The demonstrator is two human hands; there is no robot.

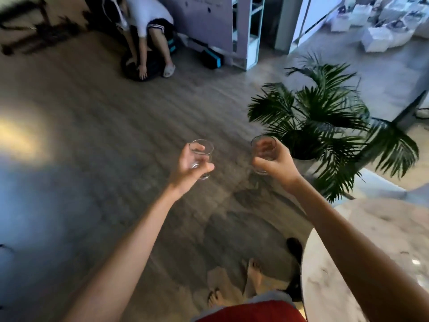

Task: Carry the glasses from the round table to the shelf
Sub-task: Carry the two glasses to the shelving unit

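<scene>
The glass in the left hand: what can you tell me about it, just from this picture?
The left glass is a small clear tumbler, seemingly empty, with a round open rim and a thicker base. It is held in the air above the wooden floor, about upright, tilted slightly. The left hand wraps it from the side, thumb across the front, fingers behind. Nothing else touches it.

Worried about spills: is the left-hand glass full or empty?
Looks empty: the glass in the left hand is clear throughout, no liquid line visible.

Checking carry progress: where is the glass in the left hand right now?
In the head view, centre, the left hand holds its glass above the wooden floor, beside the right hand's glass.
</scene>
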